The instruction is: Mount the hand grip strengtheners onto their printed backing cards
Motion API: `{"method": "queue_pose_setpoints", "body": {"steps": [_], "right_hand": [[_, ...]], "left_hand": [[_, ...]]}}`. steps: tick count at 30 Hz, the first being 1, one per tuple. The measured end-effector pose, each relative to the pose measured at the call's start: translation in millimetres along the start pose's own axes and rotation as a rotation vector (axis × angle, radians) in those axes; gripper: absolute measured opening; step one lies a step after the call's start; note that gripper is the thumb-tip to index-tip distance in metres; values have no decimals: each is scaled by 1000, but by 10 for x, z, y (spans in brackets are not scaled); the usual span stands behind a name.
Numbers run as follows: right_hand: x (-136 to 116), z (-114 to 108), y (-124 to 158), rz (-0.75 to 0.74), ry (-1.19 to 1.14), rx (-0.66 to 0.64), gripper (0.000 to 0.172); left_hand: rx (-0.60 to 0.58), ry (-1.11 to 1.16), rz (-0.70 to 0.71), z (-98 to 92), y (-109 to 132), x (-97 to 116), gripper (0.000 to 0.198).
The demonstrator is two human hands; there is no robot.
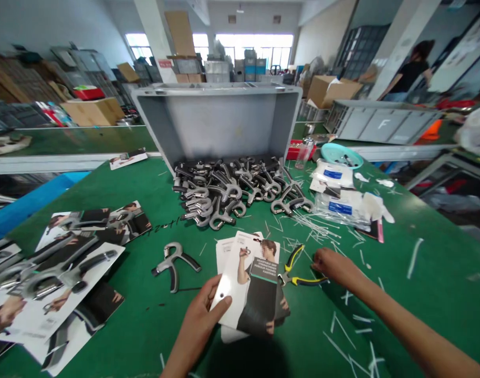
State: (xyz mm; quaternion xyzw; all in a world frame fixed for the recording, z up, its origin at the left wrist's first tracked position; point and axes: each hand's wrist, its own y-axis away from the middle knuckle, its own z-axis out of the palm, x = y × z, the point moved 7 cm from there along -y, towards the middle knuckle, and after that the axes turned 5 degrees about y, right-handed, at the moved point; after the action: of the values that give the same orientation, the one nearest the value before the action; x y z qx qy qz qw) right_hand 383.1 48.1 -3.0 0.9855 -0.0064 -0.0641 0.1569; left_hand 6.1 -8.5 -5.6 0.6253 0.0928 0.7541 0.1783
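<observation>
My left hand [206, 310] grips a printed packaging card [259, 286] between thumb and fingers. It is held over other cards [225, 252] lying on the green table. To its left a single grey and black hand grip strengthener [175, 262] lies apart. My right hand [330, 264] is closed, fingertips down near the table beside yellow and black pliers [293, 270]. What its fingers hold, if anything, is hidden. The pliers lie spread, with one handle end close to those fingers. Thin white plastic ties [313, 226] are scattered just beyond.
A grey crate [232, 123] lies on its side behind a heap of hand grips [228, 189]. Carded grips [62, 283] are stacked at left. Plastic bags [336, 207], a turquoise bowl [336, 152] and a clear bottle [303, 153] stand at right. A person [409, 73] is in the background.
</observation>
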Motion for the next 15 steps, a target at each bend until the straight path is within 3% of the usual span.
{"method": "queue_pose_setpoints", "body": {"steps": [4,9,12,15], "right_hand": [[-19,134,43,28,-26,31,12],[299,-358,106,166,-107,226,24],[183,-620,312,47,-646,289,29],[-381,-608,509,-141,-1356,55,33]], "left_hand": [[-1,-1,13,13,29,18,63],[-17,-81,32,-104,60,53,61],[111,-264,149,-237,64,209,57],[324,-629,460,-173,206,605,42]]}}
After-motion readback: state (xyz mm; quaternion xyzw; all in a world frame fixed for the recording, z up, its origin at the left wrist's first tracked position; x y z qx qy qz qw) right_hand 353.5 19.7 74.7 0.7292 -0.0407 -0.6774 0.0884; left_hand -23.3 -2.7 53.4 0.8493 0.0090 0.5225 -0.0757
